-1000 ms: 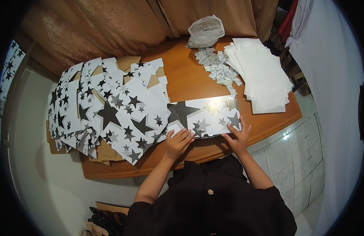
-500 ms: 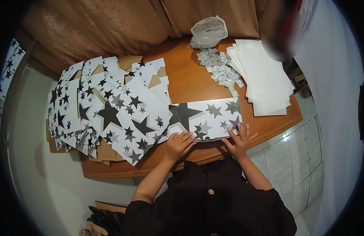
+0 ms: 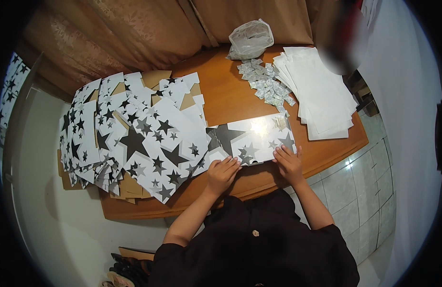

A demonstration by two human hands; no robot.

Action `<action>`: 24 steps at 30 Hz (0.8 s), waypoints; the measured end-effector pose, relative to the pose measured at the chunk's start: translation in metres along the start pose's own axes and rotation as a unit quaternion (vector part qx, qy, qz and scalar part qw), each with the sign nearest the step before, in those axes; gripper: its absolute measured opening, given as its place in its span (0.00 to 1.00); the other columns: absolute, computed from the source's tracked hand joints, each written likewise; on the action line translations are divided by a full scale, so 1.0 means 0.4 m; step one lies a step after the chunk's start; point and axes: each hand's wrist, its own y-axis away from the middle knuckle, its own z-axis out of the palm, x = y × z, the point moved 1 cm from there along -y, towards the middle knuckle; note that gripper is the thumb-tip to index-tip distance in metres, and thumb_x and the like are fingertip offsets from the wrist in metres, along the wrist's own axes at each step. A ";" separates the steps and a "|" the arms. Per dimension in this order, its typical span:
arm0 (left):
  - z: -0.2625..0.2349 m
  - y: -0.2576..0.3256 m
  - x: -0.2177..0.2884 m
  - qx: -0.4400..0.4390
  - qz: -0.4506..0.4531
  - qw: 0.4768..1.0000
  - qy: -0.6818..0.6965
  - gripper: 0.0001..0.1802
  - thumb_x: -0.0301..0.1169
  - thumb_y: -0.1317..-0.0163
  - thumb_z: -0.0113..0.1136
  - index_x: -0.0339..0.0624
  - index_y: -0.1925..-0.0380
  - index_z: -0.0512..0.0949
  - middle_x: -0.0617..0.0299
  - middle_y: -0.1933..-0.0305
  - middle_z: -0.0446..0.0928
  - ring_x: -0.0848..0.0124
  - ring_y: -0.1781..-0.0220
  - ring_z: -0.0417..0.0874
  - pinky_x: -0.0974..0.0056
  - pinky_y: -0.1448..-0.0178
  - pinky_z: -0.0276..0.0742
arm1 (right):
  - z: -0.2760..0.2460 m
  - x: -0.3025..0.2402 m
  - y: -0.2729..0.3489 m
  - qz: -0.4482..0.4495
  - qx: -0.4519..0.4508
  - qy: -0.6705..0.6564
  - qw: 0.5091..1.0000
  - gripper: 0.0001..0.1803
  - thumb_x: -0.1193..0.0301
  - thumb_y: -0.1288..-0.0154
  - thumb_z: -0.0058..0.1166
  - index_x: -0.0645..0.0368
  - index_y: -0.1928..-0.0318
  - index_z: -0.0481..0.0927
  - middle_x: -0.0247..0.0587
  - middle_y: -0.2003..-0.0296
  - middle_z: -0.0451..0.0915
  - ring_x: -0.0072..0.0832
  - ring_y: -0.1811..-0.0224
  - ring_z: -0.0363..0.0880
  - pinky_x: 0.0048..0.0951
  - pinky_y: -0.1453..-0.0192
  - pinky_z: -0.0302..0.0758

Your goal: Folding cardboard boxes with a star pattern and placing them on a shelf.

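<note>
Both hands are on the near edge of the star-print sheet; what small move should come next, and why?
Probably press along that near edge. The left hand and right hand lie flat on the sheet, fingers on its near edge, and it lies on the table apart from the pile of like sheets, so it looks mid-fold.

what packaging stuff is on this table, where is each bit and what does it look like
Folded star-print box: table's near edge, under both the left hand and the right hand; flat, white with black and grey stars.
Pile of flat star-print boxes: left side, fanned, brown undersides showing.
Stack of white sheets: right side, plain rectangles.
Small sachets: heap at back centre, pale.
Clear plastic bag: back edge, crumpled.
</note>
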 end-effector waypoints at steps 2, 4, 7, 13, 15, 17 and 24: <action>0.000 -0.014 0.016 -0.016 -0.007 1.000 0.025 0.09 0.32 0.51 0.67 0.47 0.68 0.82 0.66 0.61 0.82 0.69 0.57 0.82 0.63 0.60 0.69 | -0.023 -0.026 -0.004 0.012 -0.010 -0.021 1.000 0.15 0.67 0.48 0.63 0.46 0.57 0.82 0.27 0.55 0.80 0.28 0.48 0.75 0.53 0.29 0.43; 0.005 -0.026 0.029 -0.007 -0.010 0.999 0.037 0.10 0.32 0.53 0.68 0.47 0.69 0.82 0.67 0.62 0.82 0.68 0.57 0.81 0.63 0.60 0.69 | -0.031 -0.056 -0.010 0.025 -0.020 -0.039 0.999 0.15 0.67 0.49 0.63 0.46 0.57 0.82 0.27 0.56 0.80 0.29 0.49 0.75 0.53 0.30 0.44; 0.006 -0.036 0.029 0.007 -0.016 0.998 0.055 0.10 0.33 0.55 0.70 0.47 0.71 0.82 0.67 0.64 0.81 0.66 0.58 0.80 0.63 0.58 0.68 | -0.020 -0.096 -0.017 0.005 0.018 -0.076 0.997 0.16 0.67 0.52 0.64 0.45 0.59 0.82 0.26 0.58 0.79 0.29 0.51 0.73 0.54 0.31 0.45; -0.003 -0.077 0.057 -0.007 -0.078 0.995 0.061 0.14 0.42 0.58 0.72 0.46 0.78 0.80 0.67 0.67 0.79 0.67 0.61 0.77 0.62 0.56 0.66 | 0.026 -0.098 0.010 0.013 0.026 -0.060 0.998 0.14 0.68 0.52 0.63 0.46 0.61 0.83 0.26 0.60 0.79 0.27 0.52 0.74 0.53 0.32 0.48; 0.003 -0.085 0.059 -0.014 -0.100 0.993 0.060 0.16 0.43 0.59 0.72 0.46 0.81 0.78 0.67 0.68 0.78 0.67 0.62 0.76 0.62 0.56 0.65 | 0.033 -0.094 0.018 -0.005 0.035 -0.061 0.997 0.12 0.68 0.50 0.62 0.47 0.61 0.83 0.26 0.60 0.79 0.27 0.53 0.74 0.53 0.32 0.50; 0.010 -0.093 0.058 -0.027 -0.122 0.991 0.054 0.16 0.43 0.59 0.71 0.47 0.83 0.75 0.66 0.71 0.76 0.66 0.64 0.75 0.62 0.56 0.65 | 0.034 -0.085 0.028 -0.022 0.041 -0.055 0.997 0.12 0.68 0.49 0.60 0.47 0.61 0.83 0.27 0.60 0.79 0.27 0.52 0.74 0.53 0.32 0.50; 0.024 -0.084 0.045 0.004 -0.101 0.993 0.066 0.17 0.43 0.58 0.71 0.46 0.84 0.74 0.66 0.71 0.75 0.64 0.63 0.74 0.61 0.56 0.65 | 0.043 -0.088 0.018 -0.037 0.061 -0.028 0.997 0.14 0.70 0.48 0.57 0.46 0.58 0.83 0.27 0.60 0.79 0.27 0.53 0.74 0.54 0.32 0.50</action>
